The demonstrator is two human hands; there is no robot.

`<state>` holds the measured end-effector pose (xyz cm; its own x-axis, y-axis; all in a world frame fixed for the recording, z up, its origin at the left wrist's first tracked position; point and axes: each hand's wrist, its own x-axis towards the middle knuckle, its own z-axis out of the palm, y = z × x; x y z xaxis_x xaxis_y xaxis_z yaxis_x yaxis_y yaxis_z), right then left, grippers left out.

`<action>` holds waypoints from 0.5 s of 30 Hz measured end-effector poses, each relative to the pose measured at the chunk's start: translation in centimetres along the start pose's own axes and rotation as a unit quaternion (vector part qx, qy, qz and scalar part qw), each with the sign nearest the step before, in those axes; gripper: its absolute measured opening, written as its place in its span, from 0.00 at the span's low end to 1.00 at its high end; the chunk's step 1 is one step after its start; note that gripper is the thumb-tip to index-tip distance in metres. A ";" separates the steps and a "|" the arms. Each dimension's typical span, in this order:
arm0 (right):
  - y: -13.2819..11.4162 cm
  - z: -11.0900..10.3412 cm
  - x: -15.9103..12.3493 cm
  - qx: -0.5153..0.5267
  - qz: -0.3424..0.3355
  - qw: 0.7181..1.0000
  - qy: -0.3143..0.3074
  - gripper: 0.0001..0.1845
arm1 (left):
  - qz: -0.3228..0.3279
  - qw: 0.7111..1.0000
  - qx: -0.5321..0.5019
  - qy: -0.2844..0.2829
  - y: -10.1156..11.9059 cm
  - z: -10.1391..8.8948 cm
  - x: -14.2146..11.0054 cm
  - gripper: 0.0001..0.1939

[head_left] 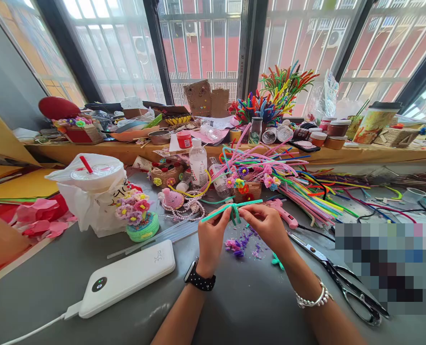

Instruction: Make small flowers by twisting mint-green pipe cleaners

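Over the middle of the grey table, my left hand [213, 235] pinches a green pipe cleaner [249, 203] with thumb and fingers. The pipe cleaner is bent into several loops at its middle, and its straight ends stick out to both sides. My right hand [265, 223] is closed on the looped part from the other side. Below the hands lie purple and pink fuzzy scraps [239, 247]. A small green looped piece [277, 261] rests beside my right wrist.
Large scissors [337, 273] and a pink glue gun [283, 213] lie to the right. A white power bank [128, 278] sits at left, near a pipe-cleaner flower pot [143, 225] and a bagged drink cup [98, 179]. Many loose pipe cleaners [306, 194] spread behind.
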<state>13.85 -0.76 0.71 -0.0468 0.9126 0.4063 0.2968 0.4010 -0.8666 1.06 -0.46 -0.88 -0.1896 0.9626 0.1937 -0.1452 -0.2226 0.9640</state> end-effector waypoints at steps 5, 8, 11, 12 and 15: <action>0.5 0.4 0.2 0.096 0.081 0.992 -0.011 0.13 | -0.073 0.992 -0.094 -0.033 0.3 0.2 0.0 0.12; 0.4 0.7 0.1 0.142 0.103 0.984 -0.025 0.11 | -0.068 0.993 -0.086 -0.043 0.4 0.2 -0.1 0.11; 0.3 0.7 0.1 0.186 0.122 0.974 -0.034 0.10 | -0.055 0.995 -0.072 -0.049 0.5 0.2 -0.1 0.10; 0.3 0.7 0.1 0.198 0.132 0.971 -0.038 0.10 | -0.052 0.995 -0.067 -0.055 0.5 0.2 0.0 0.10; 0.4 0.6 0.1 0.229 0.152 0.960 -0.054 0.10 | -0.045 0.995 -0.057 -0.075 0.5 0.1 0.0 0.10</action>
<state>13.38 -0.48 0.26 -0.1295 0.9861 0.1043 -0.1366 0.0865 -0.9868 1.09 -0.52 -0.33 -0.0259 0.9897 0.1405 -0.2662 -0.1423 0.9533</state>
